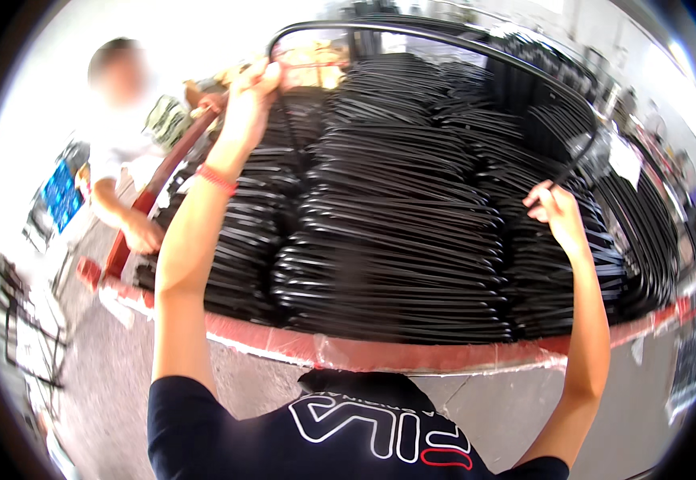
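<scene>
My raised left hand (254, 92) grips one side of a black bent tube frame (476, 47), near its left bend. My right hand (554, 206), lower and farther right, has its fingers closed round the frame's other end. The frame arches over rows of similar black bent tubes (396, 208), stacked closely beneath it. A red band (217, 178) circles my left wrist.
A red padded rim (412, 356) runs along the near edge of the stacks. At the left, another person's hand (144, 232) rests by the stacks near a red bar (152, 188). Clear plastic wrap (592, 156) hangs at the right. Black metal frames (24, 328) stand at the far left.
</scene>
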### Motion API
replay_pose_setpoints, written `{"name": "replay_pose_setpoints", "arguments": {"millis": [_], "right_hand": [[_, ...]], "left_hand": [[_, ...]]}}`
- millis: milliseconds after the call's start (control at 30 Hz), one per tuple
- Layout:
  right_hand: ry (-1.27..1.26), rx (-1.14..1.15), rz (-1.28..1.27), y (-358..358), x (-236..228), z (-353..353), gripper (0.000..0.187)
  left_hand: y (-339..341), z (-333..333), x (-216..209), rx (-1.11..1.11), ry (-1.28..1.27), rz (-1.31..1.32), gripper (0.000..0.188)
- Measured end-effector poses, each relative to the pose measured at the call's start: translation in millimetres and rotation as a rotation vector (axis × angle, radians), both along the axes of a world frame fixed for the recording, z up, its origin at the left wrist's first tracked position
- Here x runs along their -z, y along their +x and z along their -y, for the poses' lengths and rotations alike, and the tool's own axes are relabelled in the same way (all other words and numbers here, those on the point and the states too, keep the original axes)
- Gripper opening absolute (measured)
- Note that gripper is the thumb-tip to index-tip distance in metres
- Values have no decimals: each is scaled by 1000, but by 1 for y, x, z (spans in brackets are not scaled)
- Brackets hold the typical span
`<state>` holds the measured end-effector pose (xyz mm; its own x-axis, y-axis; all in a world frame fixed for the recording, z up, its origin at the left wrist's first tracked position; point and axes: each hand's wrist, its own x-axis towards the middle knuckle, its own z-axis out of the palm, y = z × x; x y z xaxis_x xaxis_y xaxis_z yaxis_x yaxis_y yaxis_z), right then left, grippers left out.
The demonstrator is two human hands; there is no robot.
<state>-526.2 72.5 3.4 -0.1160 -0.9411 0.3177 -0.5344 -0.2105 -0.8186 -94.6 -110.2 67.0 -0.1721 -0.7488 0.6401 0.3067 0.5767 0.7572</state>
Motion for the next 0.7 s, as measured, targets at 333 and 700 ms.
{"name": "replay_pose_setpoints", "arguments": {"millis": [333, 700], "right_hand": [[-21, 57, -95, -2, 9, 4, 31], [-66, 73, -93, 3, 8, 0, 29]], "left_hand": [[-4, -17, -6, 72, -87, 18, 16], [-9, -17, -6, 45, -46, -21, 15]]}}
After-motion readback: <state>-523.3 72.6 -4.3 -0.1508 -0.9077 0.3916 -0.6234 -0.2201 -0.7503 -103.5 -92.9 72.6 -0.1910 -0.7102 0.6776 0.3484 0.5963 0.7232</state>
